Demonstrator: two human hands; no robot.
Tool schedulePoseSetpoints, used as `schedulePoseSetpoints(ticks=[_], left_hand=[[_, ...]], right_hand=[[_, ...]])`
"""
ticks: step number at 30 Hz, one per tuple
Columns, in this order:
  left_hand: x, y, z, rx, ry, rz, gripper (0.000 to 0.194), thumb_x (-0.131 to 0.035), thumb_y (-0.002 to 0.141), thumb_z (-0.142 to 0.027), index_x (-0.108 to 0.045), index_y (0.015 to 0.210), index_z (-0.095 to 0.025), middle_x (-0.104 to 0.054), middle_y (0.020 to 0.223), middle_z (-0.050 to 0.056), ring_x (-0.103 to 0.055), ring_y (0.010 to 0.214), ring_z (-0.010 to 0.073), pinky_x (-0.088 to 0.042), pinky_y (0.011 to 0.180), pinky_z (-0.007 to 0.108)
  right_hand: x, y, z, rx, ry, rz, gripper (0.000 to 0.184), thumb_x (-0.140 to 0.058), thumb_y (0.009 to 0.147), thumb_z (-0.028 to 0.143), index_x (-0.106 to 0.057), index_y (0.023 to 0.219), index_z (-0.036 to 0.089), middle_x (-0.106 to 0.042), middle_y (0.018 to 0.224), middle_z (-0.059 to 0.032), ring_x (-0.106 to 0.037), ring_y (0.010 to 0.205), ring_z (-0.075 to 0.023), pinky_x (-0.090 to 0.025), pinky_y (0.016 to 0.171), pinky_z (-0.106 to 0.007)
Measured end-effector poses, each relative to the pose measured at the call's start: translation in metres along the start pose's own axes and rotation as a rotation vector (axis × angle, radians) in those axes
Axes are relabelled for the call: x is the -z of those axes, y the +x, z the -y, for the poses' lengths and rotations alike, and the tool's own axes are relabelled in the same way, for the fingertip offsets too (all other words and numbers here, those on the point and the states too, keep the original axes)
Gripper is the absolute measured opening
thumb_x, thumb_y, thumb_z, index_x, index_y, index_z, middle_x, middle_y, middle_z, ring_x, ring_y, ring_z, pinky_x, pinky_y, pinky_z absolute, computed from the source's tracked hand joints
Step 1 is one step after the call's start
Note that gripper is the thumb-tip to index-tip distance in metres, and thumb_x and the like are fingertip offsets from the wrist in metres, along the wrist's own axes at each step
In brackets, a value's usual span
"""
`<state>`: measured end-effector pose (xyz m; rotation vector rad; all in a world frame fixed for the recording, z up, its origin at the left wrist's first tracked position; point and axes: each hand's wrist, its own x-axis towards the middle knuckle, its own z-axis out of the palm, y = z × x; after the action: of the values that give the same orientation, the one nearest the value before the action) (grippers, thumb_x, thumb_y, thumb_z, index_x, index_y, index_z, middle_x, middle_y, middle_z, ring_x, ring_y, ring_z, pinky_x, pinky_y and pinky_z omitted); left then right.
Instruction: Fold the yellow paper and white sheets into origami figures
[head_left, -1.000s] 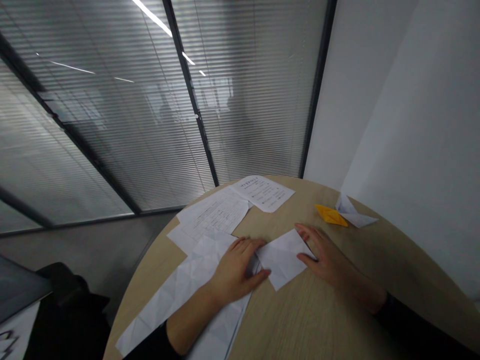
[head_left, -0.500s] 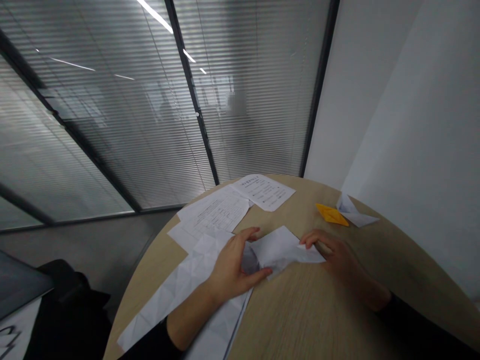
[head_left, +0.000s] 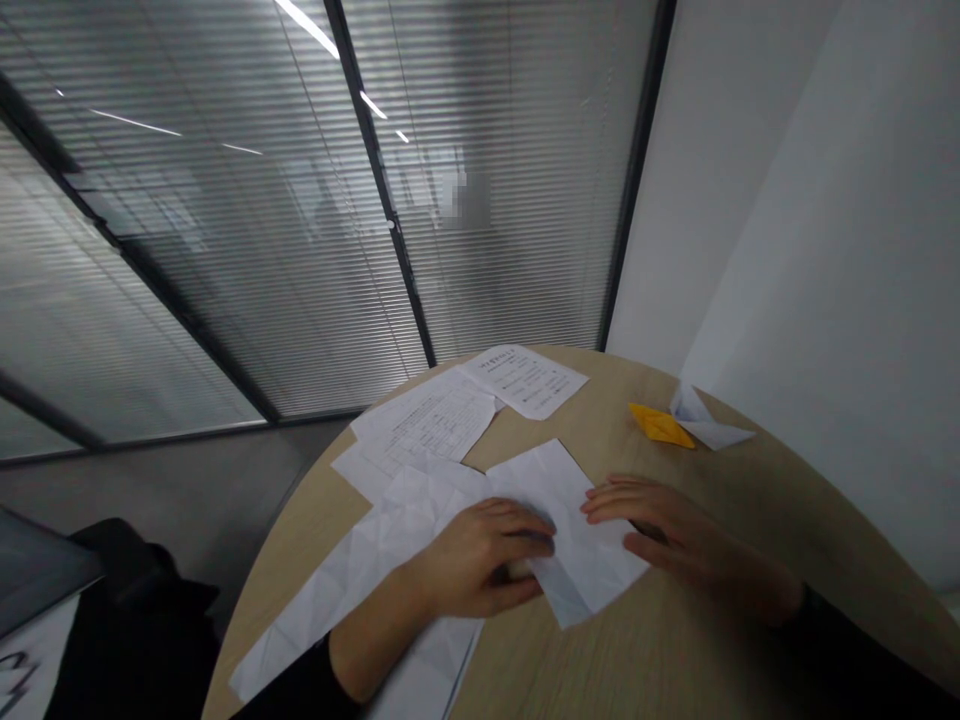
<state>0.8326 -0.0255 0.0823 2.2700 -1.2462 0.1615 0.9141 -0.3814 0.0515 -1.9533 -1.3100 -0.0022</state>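
A creased square sheet of white paper (head_left: 551, 490) lies nearly flat on the table between my two hands. My left hand (head_left: 487, 555) rests over its left edge, with bent fingers on the paper and the thumb apart below them. On the right side, my right hand (head_left: 675, 530) touches the sheet with its stretched fingertips, its thumb held apart near the right corner. Under my left forearm is a long white sheet (head_left: 330, 590) covered in triangular creases. Part of the square sheet's left side is hidden by my left hand.
Printed sheets (head_left: 525, 380) lie at the far side of the round wooden table (head_left: 570, 670). A yellow folded paper piece (head_left: 661, 425) and a white folded paper piece (head_left: 712, 425) are at the right. A black chair (head_left: 142, 610) stands left. Glass with blinds (head_left: 495, 250) is behind.
The square sheet has opened out from a folded, lifted shape into a flatter one. My right hand has loosened its pinch on the corner, and my left hand has turned palm-down over the edge.
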Motion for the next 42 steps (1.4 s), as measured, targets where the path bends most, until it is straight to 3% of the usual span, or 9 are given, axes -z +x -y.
schedulePoseSetpoints(ticks=[3,5,9,14,18,24,28,33,42], left_hand=[[0.002,-0.001,-0.001,-0.005,-0.015,-0.002,0.041,-0.082,0.11,-0.05,-0.079,0.142,-0.025,-0.083,0.149,0.012,-0.08,0.136,0.0339,-0.065,0.117,0.054],[0.002,-0.002,-0.002,-0.005,-0.022,0.0,0.045,-0.083,0.109,-0.053,-0.079,0.144,-0.025,-0.082,0.15,0.013,-0.08,0.138,0.035,-0.065,0.118,0.055],[0.004,-0.002,-0.004,0.011,-0.026,0.006,0.045,-0.083,0.109,-0.052,-0.079,0.146,-0.027,-0.081,0.152,0.013,-0.08,0.139,0.0352,-0.065,0.119,0.055],[0.006,-0.002,-0.007,0.005,-0.059,0.007,0.053,-0.078,0.11,-0.055,-0.075,0.152,-0.025,-0.083,0.146,0.015,-0.082,0.133,0.0348,-0.067,0.115,0.053],[0.007,-0.002,-0.004,0.041,0.019,-0.054,0.043,-0.076,0.112,-0.048,-0.076,0.148,-0.025,-0.083,0.146,0.013,-0.081,0.133,0.0335,-0.061,0.124,0.057],[0.005,-0.006,0.004,0.153,0.122,-0.106,0.045,-0.074,0.115,-0.047,-0.07,0.155,-0.026,-0.075,0.161,0.014,-0.073,0.146,0.0353,-0.055,0.129,0.062],[0.004,-0.007,0.005,0.152,0.116,-0.045,0.041,-0.075,0.114,-0.048,-0.073,0.149,-0.027,-0.077,0.157,0.012,-0.076,0.139,0.0346,-0.058,0.123,0.059],[0.005,-0.004,0.002,0.138,0.115,-0.03,0.04,-0.074,0.114,-0.051,-0.075,0.145,-0.027,-0.08,0.145,0.012,-0.078,0.126,0.0324,-0.061,0.113,0.054],[0.004,-0.002,0.0,0.168,0.107,-0.072,0.038,-0.074,0.113,-0.045,-0.074,0.146,-0.027,-0.08,0.147,0.013,-0.077,0.129,0.0341,-0.06,0.117,0.057]], right_hand=[[-0.015,0.009,0.02,-0.07,-0.151,0.038,0.046,-0.074,0.114,0.044,-0.077,0.157,0.028,-0.077,0.164,-0.0128,-0.07,0.155,-0.0343,-0.046,0.139,-0.06],[-0.026,0.014,0.029,-0.122,-0.209,0.096,0.064,-0.079,0.11,0.045,-0.066,0.17,0.025,-0.063,0.179,-0.0153,-0.06,0.165,-0.0363,-0.042,0.142,-0.06],[-0.031,0.015,0.022,-0.16,-0.236,0.183,0.077,-0.083,0.109,0.049,-0.057,0.179,0.03,-0.047,0.19,-0.012,-0.047,0.175,-0.0377,-0.036,0.145,-0.062],[-0.013,0.003,-0.019,-0.264,-0.265,0.064,0.079,-0.089,0.102,0.046,-0.062,0.175,0.03,-0.051,0.188,-0.0144,-0.048,0.173,-0.0414,-0.038,0.144,-0.066],[0.006,-0.012,-0.044,-0.375,-0.217,-0.023,0.086,-0.09,0.096,0.042,-0.061,0.175,0.028,-0.061,0.18,-0.0175,-0.057,0.166,-0.0433,-0.044,0.139,-0.069],[0.026,-0.021,-0.044,-0.226,-0.007,0.069,0.069,-0.08,0.105,0.041,-0.065,0.172,0.031,-0.066,0.175,-0.0134,-0.061,0.163,-0.0359,-0.047,0.139,-0.06],[0.016,-0.014,-0.041,-0.187,-0.116,-0.03,0.056,-0.073,0.107,0.034,-0.072,0.163,0.033,-0.074,0.166,-0.0112,-0.065,0.159,-0.0351,-0.05,0.138,-0.06],[-0.007,-0.007,-0.048,-0.287,-0.3,-0.239,0.058,-0.084,0.099,0.04,-0.073,0.155,0.03,-0.077,0.158,-0.0148,-0.071,0.148,-0.0437,-0.055,0.128,-0.071],[-0.01,0.002,-0.035,-0.325,-0.179,-0.283,0.048,-0.08,0.096,0.031,-0.076,0.144,0.035,-0.081,0.143,-0.0119,-0.076,0.138,-0.0423,-0.06,0.122,-0.067]])
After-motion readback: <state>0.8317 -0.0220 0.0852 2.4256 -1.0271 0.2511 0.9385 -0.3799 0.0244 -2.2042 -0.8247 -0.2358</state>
